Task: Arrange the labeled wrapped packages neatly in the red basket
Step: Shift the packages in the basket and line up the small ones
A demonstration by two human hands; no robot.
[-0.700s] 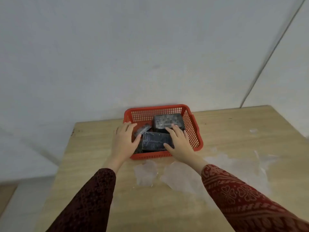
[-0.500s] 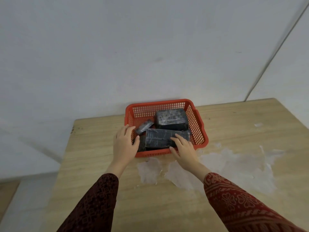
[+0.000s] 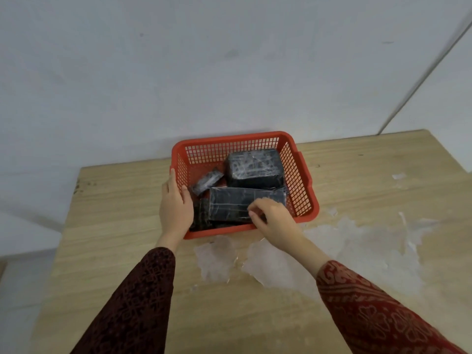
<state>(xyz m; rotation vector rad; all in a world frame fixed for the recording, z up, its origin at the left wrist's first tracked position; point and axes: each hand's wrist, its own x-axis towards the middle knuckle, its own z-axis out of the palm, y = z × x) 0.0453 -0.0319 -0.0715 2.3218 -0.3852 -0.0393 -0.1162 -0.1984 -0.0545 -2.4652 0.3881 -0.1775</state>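
A red mesh basket (image 3: 301, 175) stands at the far middle of the wooden table. Inside lie black wrapped packages: a blocky one (image 3: 254, 166) at the back right, a long flat one (image 3: 237, 203) across the front, a small thin one (image 3: 205, 180) tilted at the left, and another dark one (image 3: 200, 218) in the front left corner. My left hand (image 3: 175, 208) rests against the basket's left front wall, fingers on the rim. My right hand (image 3: 272, 218) reaches over the front rim, its curled fingertips pinching the near edge of the long flat package.
The table (image 3: 115, 226) runs up to a pale wall behind the basket. Its left edge drops off to the floor. Whitish crumpled plastic film or stains (image 3: 344, 246) spread over the tabletop in front of and right of the basket.
My right hand has gone from lying flat on the packages to curling its fingers onto the long package's near edge. My left hand slid along the left rim. The camera moved closer.
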